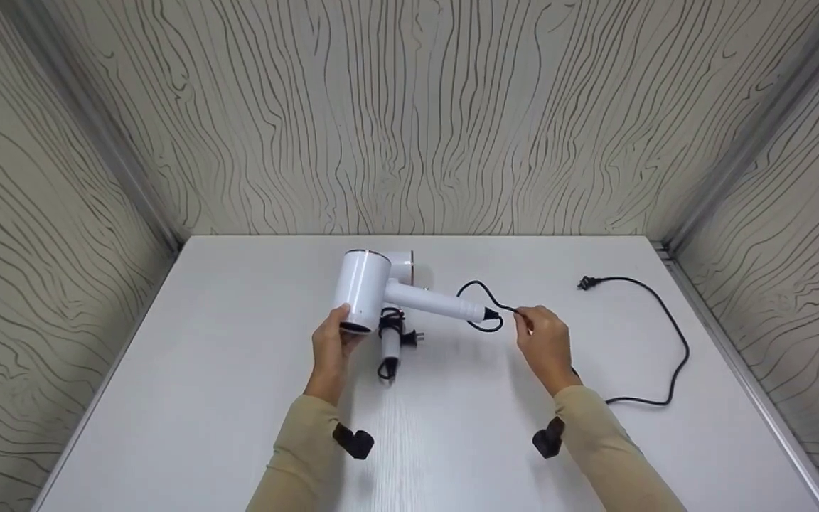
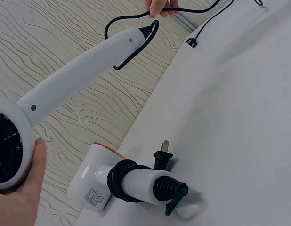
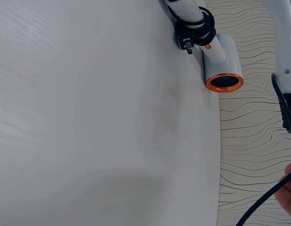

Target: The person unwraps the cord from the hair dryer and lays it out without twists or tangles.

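My left hand (image 1: pixel 329 348) holds a white hair dryer (image 1: pixel 363 288) by the lower end of its barrel, raised above the table. Its handle (image 2: pixel 79 70) points right, and the black cord (image 1: pixel 686 348) leaves the handle's tip in a loose loop. Between thumb and fingers, my right hand (image 1: pixel 546 345) pinches that cord a short way from the handle. A second white hair dryer (image 2: pixel 91 176) lies on the table behind and below the held one, its own cord (image 2: pixel 118 181) wound round the handle. That dryer's plug (image 2: pixel 162 159) sticks out beside the wrap.
The white table (image 1: pixel 225 398) is bounded by wood-grain patterned panels (image 1: pixel 409 121) at the back and sides. At the right, the cord's free length curves over the table to its plug (image 1: pixel 587 283). Dark wrist mounts (image 1: pixel 354 441) sit on both sleeves.
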The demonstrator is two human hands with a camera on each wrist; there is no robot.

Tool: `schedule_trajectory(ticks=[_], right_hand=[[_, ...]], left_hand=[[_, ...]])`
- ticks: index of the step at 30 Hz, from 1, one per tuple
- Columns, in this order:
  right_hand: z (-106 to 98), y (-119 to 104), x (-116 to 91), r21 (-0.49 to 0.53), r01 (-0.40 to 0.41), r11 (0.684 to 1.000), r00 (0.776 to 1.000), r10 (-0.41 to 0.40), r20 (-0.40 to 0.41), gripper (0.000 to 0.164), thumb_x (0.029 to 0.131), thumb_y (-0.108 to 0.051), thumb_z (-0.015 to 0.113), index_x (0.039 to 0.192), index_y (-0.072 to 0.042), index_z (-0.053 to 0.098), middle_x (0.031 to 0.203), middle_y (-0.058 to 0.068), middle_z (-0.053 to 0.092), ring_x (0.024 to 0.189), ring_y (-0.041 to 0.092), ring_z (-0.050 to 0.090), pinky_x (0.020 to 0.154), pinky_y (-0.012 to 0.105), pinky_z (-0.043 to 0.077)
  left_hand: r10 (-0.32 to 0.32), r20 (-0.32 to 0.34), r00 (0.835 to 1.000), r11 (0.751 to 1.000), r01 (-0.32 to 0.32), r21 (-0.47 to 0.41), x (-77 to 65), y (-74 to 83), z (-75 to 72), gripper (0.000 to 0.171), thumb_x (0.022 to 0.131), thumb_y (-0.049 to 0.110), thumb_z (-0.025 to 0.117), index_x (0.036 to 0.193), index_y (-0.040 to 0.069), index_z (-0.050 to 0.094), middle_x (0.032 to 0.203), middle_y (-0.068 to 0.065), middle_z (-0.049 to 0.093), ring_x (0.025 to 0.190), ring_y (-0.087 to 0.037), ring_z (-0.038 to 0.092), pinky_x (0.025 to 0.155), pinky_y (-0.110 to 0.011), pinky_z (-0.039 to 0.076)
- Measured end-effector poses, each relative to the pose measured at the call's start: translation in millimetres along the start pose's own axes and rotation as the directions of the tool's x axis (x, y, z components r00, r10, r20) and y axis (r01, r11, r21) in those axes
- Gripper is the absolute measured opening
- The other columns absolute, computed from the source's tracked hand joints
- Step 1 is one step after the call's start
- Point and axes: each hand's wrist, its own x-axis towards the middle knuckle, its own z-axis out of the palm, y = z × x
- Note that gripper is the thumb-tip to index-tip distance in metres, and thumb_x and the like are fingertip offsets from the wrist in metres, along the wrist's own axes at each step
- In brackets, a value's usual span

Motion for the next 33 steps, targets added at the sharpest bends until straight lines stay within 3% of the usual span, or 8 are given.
schedule_trajectory(ticks=[5,15,33], right_hand=[[1.0,2.7,1.0,-0.019,-0.026,0.999,1.0,0.026,-0.004,0.004,0.081,0.005,0.069,0.082,0.008,0.071,0.07,0.016,0.066,0.063,0.022,0.062,0.055,0.036,0.054],[3.6,4.9,0.3,-0.024,-0.091,0.996,0.996,0.091,0.022,0.006,0.083,0.003,0.068,0.085,0.008,0.071,0.076,0.018,0.067,0.072,0.029,0.067,0.064,0.041,0.058],[8.9,6.3,-5.3,-0.067,-0.065,0.996,0.996,0.069,0.059,0.005,0.081,0.007,0.067,0.083,0.005,0.071,0.078,0.015,0.065,0.074,0.027,0.064,0.065,0.039,0.057]], left_hand=[[0.016,0.01,1.0,1.0,-0.016,-0.001,0.0,1.0,-0.4,0.054,0.094,0.027,0.045,0.131,-0.013,0.044,0.093,-0.002,0.065,0.081,-0.007,0.064,0.081,-0.02,0.056],[0.034,0.029,0.999,0.999,-0.033,-0.031,-0.5,1.6,0.4,0.051,0.094,0.023,0.043,0.127,-0.014,0.046,0.088,0.0,0.064,0.08,-0.006,0.063,0.077,-0.019,0.055],[0.044,0.063,0.997,0.997,-0.04,-0.065,-0.8,2.8,1.2,0.053,0.094,0.025,0.04,0.13,-0.014,0.042,0.089,0.001,0.063,0.081,-0.006,0.062,0.077,-0.019,0.053]])
